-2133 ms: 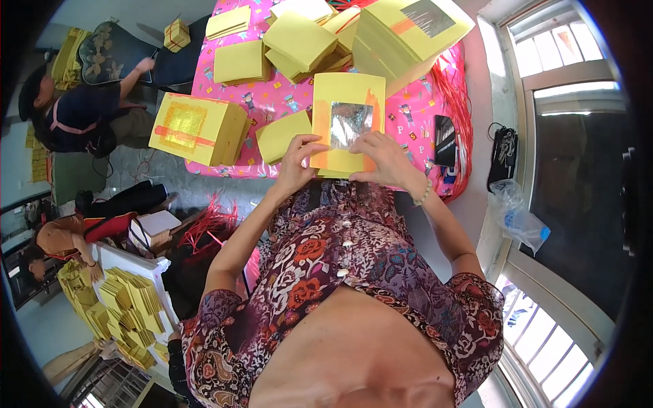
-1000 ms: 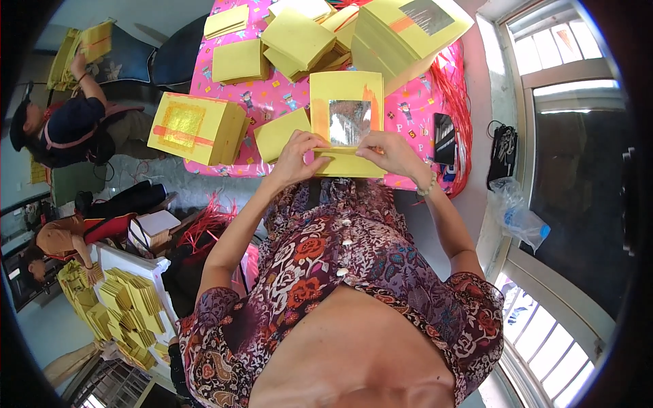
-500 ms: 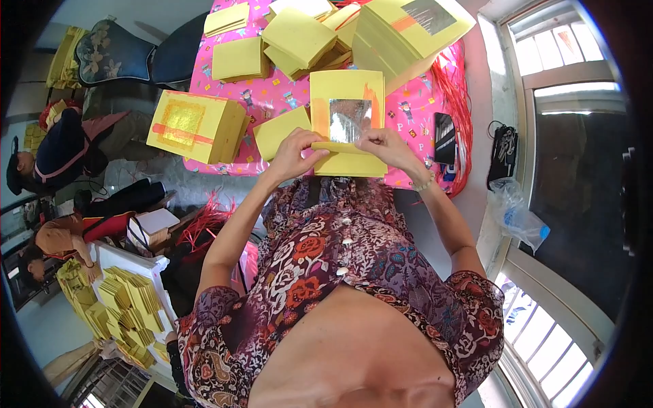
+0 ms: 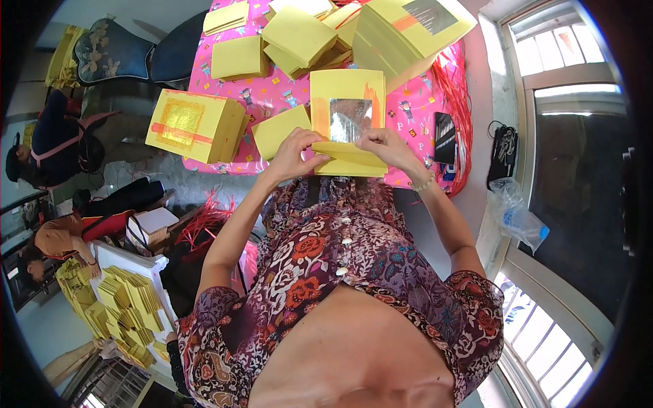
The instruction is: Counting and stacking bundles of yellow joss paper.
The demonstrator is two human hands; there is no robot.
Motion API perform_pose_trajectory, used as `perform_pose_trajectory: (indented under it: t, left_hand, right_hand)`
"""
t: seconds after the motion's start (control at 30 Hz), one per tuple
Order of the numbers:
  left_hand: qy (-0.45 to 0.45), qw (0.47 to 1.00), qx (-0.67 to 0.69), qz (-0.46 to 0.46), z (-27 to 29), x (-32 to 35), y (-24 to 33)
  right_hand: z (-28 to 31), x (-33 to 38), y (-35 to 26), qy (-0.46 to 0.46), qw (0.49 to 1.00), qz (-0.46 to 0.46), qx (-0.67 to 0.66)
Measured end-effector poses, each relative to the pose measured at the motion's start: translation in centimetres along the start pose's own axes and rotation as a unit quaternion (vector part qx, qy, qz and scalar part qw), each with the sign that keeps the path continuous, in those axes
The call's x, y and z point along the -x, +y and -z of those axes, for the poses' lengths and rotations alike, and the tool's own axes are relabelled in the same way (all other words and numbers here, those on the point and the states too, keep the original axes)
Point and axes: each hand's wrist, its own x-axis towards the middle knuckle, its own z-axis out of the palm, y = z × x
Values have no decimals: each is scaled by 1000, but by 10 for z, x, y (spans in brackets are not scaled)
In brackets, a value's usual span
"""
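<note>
A yellow joss paper sheet (image 4: 347,83) with a silver foil square and orange streaks lies before me at the table's near edge. Its near part is turned up into a narrow fold. My left hand (image 4: 294,158) pinches the left end of that fold, thumb on the near side. At the right end, my right hand (image 4: 389,147) is closed on the same fold, its fingertips bent in by the foil. More yellow paper shows under the fold. Left of the sheet, partly behind my left hand, lies another yellow piece (image 4: 275,130).
Thick yellow paper stacks (image 4: 299,34) crowd the pink table's (image 4: 408,102) far side. A tall block (image 4: 197,127) sits at the left edge, another (image 4: 391,41) far right. Red strings (image 4: 462,149) and a phone (image 4: 444,138) lie right. Two people work at far left.
The fold between my hands has tilted slightly away from me, showing more yellow below it. Both hands stay nearly in place. A person at far left has shifted.
</note>
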Motion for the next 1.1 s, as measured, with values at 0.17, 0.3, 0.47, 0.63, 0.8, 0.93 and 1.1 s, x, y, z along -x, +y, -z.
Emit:
perform_pose_trajectory:
  t: [0.17,0.3,0.47,0.63,0.8,0.93,1.1]
  left_hand:
    - [-13,1000,-3,7,2,-1,3]
    - [-14,1000,-4,12,1,1,4]
    - [-21,1000,-9,10,3,2,3]
    - [-27,999,-18,-11,6,0,8]
    - [-38,999,14,33,10,-6,9]
    - [2,999,14,35,6,-5,-7]
    - [4,1000,14,-6,19,-12,-4]
  right_hand:
    - [-1,-1,2,5,1000,5,-9]
    - [0,-2,6,2,1000,5,2]
    - [-1,-2,5,7,1000,5,9]
    - [0,-4,6,9,1000,16,24]
    - [0,-3,10,28,997,65,-17]
    - [12,10,-19,-43,989,143,-7]
    - [37,28,-33,-19,921,278,274]
